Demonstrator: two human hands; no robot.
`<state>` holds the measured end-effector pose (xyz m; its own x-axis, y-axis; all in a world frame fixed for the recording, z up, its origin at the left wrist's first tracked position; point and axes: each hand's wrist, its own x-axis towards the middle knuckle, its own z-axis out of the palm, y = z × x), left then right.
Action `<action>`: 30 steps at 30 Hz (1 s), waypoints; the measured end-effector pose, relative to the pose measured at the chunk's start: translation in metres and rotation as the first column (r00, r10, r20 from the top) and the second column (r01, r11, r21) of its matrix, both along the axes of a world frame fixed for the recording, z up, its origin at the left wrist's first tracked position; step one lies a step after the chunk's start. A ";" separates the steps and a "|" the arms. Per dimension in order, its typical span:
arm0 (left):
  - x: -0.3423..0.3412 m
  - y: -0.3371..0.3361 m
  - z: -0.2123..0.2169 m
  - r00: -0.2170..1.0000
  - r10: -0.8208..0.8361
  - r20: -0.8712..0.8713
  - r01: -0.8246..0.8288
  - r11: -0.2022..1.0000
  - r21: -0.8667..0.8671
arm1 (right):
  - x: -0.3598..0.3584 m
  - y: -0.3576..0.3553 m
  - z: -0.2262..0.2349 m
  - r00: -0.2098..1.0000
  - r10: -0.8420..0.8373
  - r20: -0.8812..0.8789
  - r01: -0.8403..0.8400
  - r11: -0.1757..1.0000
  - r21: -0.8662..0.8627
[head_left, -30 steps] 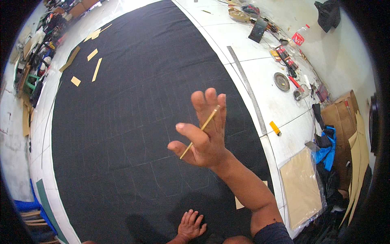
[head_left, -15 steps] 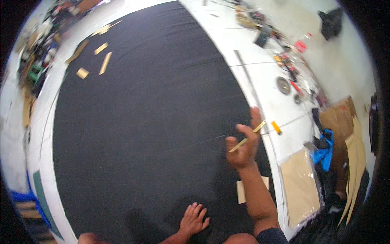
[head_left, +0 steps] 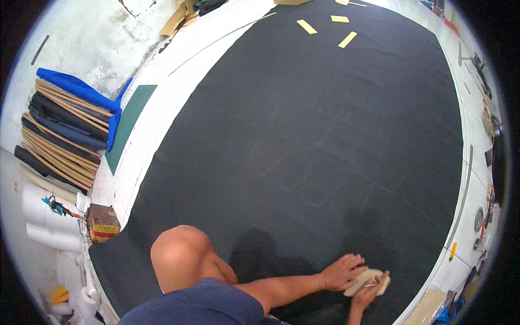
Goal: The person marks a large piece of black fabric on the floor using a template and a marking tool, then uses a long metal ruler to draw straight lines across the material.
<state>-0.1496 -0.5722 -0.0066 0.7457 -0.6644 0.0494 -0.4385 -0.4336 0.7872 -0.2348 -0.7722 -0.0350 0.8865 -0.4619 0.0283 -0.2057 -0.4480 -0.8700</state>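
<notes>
Beige piece (head_left: 362,280) seems steadied on black cloth (head_left: 292,135) by spread left hand (head_left: 341,272), thin stick (head_left: 370,285) held by right hand (head_left: 368,294); next, steady pressure seems required.

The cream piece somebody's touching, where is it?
In the head view, the cream piece lies low, right of centre, on the black cloth, with the left hand at its left edge and the right hand over it.

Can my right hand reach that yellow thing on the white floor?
Probably yes: the way from the right hand over black cloth to the yellow thing looks free, though that hand seems to hold a thin stick.
</notes>
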 end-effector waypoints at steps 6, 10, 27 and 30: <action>0.043 0.068 0.044 0.997 0.036 0.074 -0.056 0.957 0.285 | 0.061 0.090 0.047 0.981 0.196 0.005 -0.190 0.941 0.278; 0.087 0.064 0.094 0.954 0.234 -0.187 -0.081 0.802 0.591 | 0.078 0.058 0.077 0.999 0.042 -0.008 -0.038 0.961 0.275; 0.027 0.305 0.424 0.557 0.669 -0.492 -0.306 0.716 0.628 | -0.094 0.044 0.399 0.627 -0.062 -0.776 -0.035 0.994 -0.108; 0.010 0.369 0.524 0.415 0.744 -0.524 -0.484 0.668 0.566 | -0.041 0.103 0.465 0.612 0.049 -0.789 -0.086 0.996 -0.004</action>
<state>-0.1396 -0.2034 0.5178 0.6688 0.1121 -0.7349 0.6345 -0.6013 0.4857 -0.2756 -0.6688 0.4300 0.6046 -0.4144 -0.6802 -0.7714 -0.5174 -0.3704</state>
